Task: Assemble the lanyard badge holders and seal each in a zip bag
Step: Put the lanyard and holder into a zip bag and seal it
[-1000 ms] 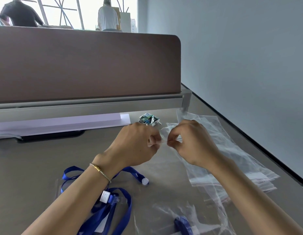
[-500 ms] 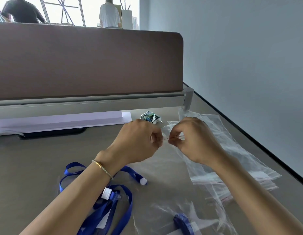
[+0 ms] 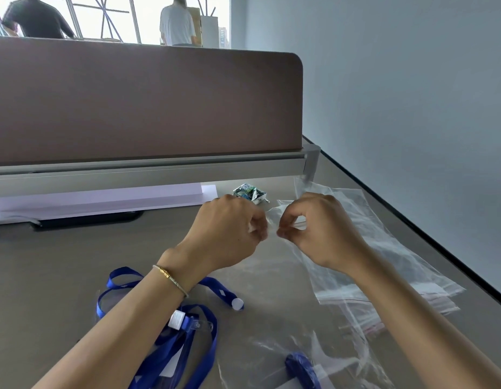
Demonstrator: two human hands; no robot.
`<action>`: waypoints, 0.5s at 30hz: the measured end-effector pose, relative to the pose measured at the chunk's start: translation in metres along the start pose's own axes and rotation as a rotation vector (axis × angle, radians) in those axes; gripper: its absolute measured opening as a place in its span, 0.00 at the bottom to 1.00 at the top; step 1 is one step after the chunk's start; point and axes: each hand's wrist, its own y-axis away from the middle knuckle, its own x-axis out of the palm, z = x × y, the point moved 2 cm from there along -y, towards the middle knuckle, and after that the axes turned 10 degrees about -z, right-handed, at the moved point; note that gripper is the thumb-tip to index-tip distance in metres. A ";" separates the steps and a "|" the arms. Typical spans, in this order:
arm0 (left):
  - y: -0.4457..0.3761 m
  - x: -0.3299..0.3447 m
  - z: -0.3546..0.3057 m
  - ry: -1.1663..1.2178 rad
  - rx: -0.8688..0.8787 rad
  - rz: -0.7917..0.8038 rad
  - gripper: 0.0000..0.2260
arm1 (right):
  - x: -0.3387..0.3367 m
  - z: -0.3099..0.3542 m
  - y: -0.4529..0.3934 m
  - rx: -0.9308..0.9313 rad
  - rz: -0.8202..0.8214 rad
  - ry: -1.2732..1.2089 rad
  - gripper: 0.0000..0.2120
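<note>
Item: zip bag [image 3: 274, 265], clear film, held at its top edge above the desk [image 3: 75, 262], just in front of the partition rail [image 3: 148, 164].

Hands: left hand [image 3: 227, 234] with fingers curled, thumb and forefinger pinching one lip of the bag mouth; right hand [image 3: 319, 231] likewise curled, pinching the lip close beside it. The two pinches nearly meet. Neither hand holds anything else that shows.

Position: the bag mouth sits at the far end, toward the partition rail; the body hangs and trails back toward the person. Long axis judged to run from the rail toward the person, though the film is too clear to trace the lower edge with certainty.

Nearby stock: a stack of spare zip bags [image 3: 384, 262] to the right of the rail's end; a blue lanyard [image 3: 165, 332] with a clear badge holder [image 3: 199, 325] well nearer the person than the rail, left side; a bagged lanyard [image 3: 302, 369] nearer still; a small crumpled wrapper [image 3: 249, 192] just under the rail.

Risks, as judged:
- The lips may fail to part, because thin film clings and both pinches may catch both layers together.
- A sharp pull could stretch or tear the seal strip.
- The hanging body may drag across the spare bags and shift the stack.
- If the mouth opens only narrowly, the lanyard clip could snag on entry.
</note>
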 end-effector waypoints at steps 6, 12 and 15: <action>-0.001 0.002 -0.003 0.019 0.023 -0.040 0.05 | 0.001 0.002 0.001 -0.002 0.016 -0.039 0.04; -0.002 0.002 0.000 0.064 0.003 -0.079 0.04 | -0.007 -0.004 -0.002 0.072 -0.056 -0.078 0.05; -0.002 0.004 -0.001 0.059 0.005 -0.077 0.04 | -0.005 -0.004 -0.001 0.080 -0.041 -0.089 0.05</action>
